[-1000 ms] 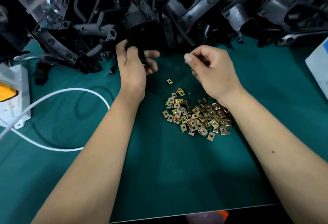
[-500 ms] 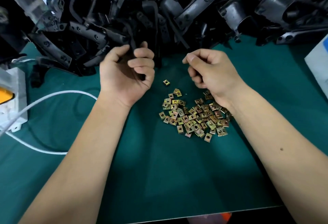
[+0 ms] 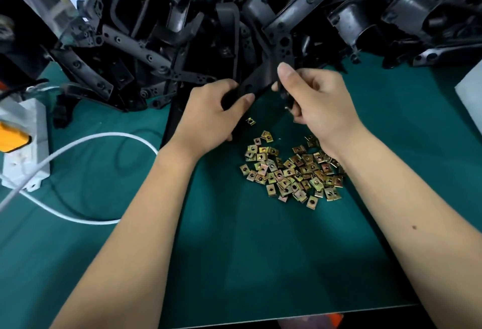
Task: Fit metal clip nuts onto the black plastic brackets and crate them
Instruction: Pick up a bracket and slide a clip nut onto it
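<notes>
Since the earlier frame both hands have met on one black bracket [image 3: 260,78] drawn out of the far bracket pile [image 3: 287,10]. Left hand [image 3: 208,117] grips its near end; right hand [image 3: 320,104] pinches its right edge. Clip nuts [image 3: 292,172] lie heaped just near of the hands, on the green mat [image 3: 260,263].

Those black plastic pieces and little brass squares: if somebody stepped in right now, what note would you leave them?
Left hand grips one black bracket lifted off the pile.
Right hand pinches the bracket's other end; whether it holds a clip nut is hidden.
Loose clip nuts lie heaped on the green mat, one stray nut apart.
Done: bracket picked.
Left: fit nuts, crate it; no crate in view.
</notes>
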`<state>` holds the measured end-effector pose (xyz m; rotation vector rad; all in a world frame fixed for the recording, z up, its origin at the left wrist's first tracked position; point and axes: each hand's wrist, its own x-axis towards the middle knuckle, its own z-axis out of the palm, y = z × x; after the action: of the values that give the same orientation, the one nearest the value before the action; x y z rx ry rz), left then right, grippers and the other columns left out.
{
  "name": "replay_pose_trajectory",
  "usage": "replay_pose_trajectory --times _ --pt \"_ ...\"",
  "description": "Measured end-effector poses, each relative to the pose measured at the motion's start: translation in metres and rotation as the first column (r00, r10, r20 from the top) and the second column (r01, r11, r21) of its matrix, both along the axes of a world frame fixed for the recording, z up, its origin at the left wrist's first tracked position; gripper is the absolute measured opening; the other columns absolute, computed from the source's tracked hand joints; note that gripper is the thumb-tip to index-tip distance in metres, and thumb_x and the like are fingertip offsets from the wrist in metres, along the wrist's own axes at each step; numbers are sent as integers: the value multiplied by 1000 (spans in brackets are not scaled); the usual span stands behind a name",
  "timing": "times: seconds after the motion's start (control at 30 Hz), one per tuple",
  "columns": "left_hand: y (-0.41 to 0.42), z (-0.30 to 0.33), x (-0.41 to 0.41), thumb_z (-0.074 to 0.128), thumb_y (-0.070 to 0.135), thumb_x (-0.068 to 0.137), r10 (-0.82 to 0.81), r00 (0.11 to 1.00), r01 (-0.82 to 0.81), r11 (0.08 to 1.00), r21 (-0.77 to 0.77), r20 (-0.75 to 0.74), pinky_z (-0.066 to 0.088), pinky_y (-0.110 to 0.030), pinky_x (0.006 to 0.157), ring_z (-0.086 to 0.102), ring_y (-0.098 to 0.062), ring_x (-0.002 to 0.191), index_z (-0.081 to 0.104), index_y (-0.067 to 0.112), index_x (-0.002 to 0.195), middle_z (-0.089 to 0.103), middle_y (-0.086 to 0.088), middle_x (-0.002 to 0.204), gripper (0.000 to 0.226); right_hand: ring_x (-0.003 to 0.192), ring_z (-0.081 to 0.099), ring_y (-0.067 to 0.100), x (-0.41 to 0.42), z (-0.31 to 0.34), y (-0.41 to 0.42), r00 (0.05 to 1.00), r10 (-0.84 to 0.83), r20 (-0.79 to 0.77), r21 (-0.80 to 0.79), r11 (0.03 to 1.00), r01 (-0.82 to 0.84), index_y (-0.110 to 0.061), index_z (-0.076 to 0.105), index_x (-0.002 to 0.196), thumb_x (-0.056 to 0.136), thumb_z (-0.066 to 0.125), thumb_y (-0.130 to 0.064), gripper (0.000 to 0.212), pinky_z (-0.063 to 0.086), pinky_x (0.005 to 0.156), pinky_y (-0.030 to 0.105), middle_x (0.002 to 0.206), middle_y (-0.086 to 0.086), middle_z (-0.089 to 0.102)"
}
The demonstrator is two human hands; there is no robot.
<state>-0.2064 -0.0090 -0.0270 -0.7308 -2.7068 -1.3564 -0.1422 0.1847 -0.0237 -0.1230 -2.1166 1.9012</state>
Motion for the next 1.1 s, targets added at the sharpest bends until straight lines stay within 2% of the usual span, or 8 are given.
replay_pose_trajectory --times 0.13,0.27,0.43,0.53,0.6,0.67,0.83,1.1 --pt "-28 -1 -17 69 35 97 58 990 -61 998 -17 -125 43 -19 39 57 -8 37 66 28 83 64 16 61 16 59 43 19 -1 -4 7 997 -44 65 47 998 41 -4 74 88 99 68 -34 32 35 52 26 61 0 46" --pt "-38 -6 -29 62 43 96 185 972 -186 983 4 -148 49 -27 47 59 -10 40 54 28 78 61 14 56 25 62 50 14 -2 -3 9 991 41 126 -17 999 -40 -9 76 107 104 51 -5 26 37 50 20 78 6 62" --pt "-31 -5 -25 67 41 89 58 989 -73 992 -103 -139 55 -46 73 65 -22 74 64 24 92 68 3 78 18 53 47 14 0 -1 12 989 117 94 -55 992 -112 -9 68 115 106 52 -8 19 36 47 22 85 9 77" --pt "-27 -1 -20 68 38 90 46 978 -96 964 -249 -201 54 -41 88 66 -24 98 70 27 120 72 2 102 32 50 48 12 0 -2 14 990 108 87 8 994 -109 -8 67 108 104 57 -11 11 40 47 19 92 5 80" --pt "-20 1 -13 72 22 89 42 965 -134 929 -346 -260 51 -43 98 61 -29 113 54 27 148 66 -4 121 62 50 49 12 0 -4 11 989 123 86 42 991 -127 -9 70 105 103 61 -12 11 40 47 18 90 4 80" --pt "-7 2 -2 69 15 84 -8 960 -93 933 -349 -279 48 -46 104 55 -31 120 41 24 158 63 -6 127 80 51 49 11 1 -6 7 985 150 82 62 986 -156 -11 74 102 101 64 -12 11 38 46 17 84 5 79" --pt "13 0 11 45 36 83 -156 981 115 944 -310 -111 37 -46 114 51 -26 132 38 30 159 62 -1 139 77 49 47 11 1 -5 6 988 146 55 -35 989 -144 -9 74 104 101 63 -11 11 35 45 19 68 3 69" --pt "12 -1 11 43 83 79 -153 985 114 932 -345 -85 35 -52 113 45 -26 130 21 38 163 55 4 146 98 53 45 12 0 -4 11 993 117 -3 -136 984 -117 -4 71 116 99 59 2 22 33 48 20 86 13 75"
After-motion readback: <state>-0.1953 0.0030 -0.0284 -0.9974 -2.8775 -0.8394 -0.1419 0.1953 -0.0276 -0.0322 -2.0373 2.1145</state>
